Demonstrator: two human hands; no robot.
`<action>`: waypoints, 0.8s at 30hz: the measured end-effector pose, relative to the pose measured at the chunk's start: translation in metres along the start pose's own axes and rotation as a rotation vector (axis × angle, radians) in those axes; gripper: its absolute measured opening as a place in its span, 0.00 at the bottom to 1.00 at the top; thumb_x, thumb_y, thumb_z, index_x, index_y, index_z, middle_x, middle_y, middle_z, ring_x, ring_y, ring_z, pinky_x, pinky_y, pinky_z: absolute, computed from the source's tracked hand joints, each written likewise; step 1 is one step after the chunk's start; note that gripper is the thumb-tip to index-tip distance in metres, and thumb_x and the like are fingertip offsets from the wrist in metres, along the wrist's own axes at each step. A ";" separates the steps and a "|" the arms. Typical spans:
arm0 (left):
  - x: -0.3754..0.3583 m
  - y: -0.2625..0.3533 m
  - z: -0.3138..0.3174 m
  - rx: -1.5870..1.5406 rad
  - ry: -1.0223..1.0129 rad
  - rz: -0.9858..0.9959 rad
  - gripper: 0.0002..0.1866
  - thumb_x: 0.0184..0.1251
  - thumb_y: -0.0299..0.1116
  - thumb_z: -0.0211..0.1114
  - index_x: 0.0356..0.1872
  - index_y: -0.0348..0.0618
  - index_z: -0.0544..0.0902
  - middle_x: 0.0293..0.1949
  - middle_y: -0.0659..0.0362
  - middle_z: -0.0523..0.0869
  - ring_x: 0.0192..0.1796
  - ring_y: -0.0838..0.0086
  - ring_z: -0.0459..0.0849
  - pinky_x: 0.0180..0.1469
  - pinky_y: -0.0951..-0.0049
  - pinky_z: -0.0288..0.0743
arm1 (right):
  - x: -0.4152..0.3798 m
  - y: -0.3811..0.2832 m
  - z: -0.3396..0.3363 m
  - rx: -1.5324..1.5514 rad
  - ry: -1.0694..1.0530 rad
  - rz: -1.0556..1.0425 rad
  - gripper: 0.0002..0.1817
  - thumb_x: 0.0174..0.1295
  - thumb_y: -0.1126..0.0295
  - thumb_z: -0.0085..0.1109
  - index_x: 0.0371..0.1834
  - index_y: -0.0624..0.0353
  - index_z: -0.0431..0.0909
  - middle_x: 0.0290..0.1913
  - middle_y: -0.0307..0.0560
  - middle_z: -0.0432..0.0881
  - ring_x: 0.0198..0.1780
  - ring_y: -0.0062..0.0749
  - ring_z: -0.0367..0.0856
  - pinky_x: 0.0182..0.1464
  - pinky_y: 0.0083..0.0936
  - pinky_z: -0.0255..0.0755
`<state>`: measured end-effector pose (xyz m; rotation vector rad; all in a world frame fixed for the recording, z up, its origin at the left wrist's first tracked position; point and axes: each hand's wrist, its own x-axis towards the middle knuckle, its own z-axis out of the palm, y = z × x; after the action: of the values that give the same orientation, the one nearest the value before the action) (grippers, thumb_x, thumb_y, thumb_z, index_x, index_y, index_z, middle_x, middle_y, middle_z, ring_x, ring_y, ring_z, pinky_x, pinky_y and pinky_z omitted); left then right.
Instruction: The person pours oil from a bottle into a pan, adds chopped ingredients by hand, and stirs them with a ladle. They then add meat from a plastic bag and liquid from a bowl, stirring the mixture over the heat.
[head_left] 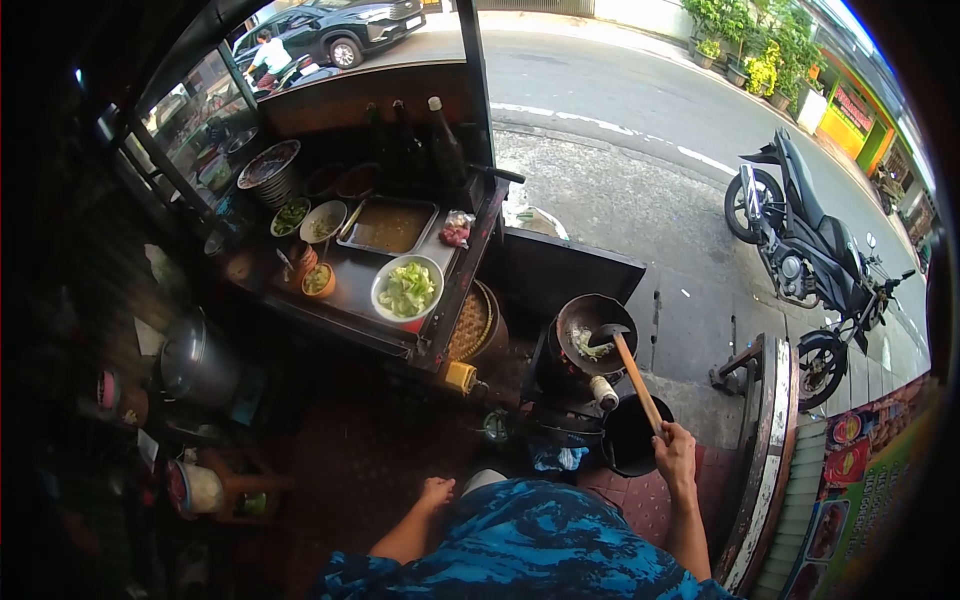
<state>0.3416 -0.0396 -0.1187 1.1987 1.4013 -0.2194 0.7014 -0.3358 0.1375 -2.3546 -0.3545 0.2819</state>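
Observation:
My right hand (675, 452) is wrapped round the long wooden handle of a wok spatula (637, 378). Its metal head rests inside a dark wok (566, 350), touching a small heap of pale, chopped food (590, 348). The wok sits on a stove whose burner is hidden beneath it. Low at my left side, my left hand (437, 492) is curled closed near my body, and nothing shows in it.
On the cart counter to the left stand a white bowl of chopped greens (408, 290), a metal tray of brownish liquid (390, 226), stacked plates (270, 165) and bottles (445, 140). A black bucket (632, 440) is below the wok. A bench (765, 450) and parked motorcycle (810, 225) are right.

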 end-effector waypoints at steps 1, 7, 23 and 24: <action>-0.001 -0.001 0.000 0.004 0.001 -0.005 0.16 0.64 0.41 0.67 0.41 0.36 0.81 0.35 0.55 0.85 0.35 0.71 0.83 0.34 0.70 0.79 | 0.000 0.005 0.002 -0.029 -0.012 0.006 0.17 0.53 0.74 0.63 0.47 0.67 0.79 0.39 0.65 0.83 0.43 0.56 0.84 0.46 0.39 0.76; -0.004 0.013 0.001 0.021 -0.022 -0.006 0.15 0.64 0.41 0.66 0.39 0.38 0.81 0.34 0.56 0.85 0.33 0.73 0.83 0.33 0.71 0.79 | 0.008 -0.010 0.022 -0.070 -0.025 -0.098 0.18 0.53 0.73 0.63 0.48 0.65 0.79 0.41 0.63 0.82 0.45 0.57 0.81 0.49 0.40 0.74; 0.004 0.000 -0.008 0.035 -0.021 -0.034 0.14 0.67 0.38 0.64 0.42 0.36 0.81 0.36 0.55 0.85 0.35 0.71 0.85 0.33 0.70 0.82 | 0.026 0.004 0.009 -0.081 -0.045 -0.011 0.17 0.53 0.71 0.64 0.47 0.63 0.80 0.44 0.63 0.82 0.48 0.58 0.79 0.52 0.43 0.73; 0.000 -0.003 -0.010 0.026 -0.013 -0.036 0.14 0.67 0.38 0.64 0.43 0.36 0.81 0.36 0.55 0.85 0.35 0.71 0.85 0.33 0.70 0.82 | 0.015 0.000 0.001 -0.116 -0.033 -0.020 0.17 0.53 0.71 0.64 0.47 0.64 0.80 0.43 0.64 0.82 0.48 0.59 0.79 0.52 0.43 0.73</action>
<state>0.3329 -0.0339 -0.1173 1.1915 1.4130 -0.2710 0.7152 -0.3308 0.1354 -2.4607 -0.4202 0.2984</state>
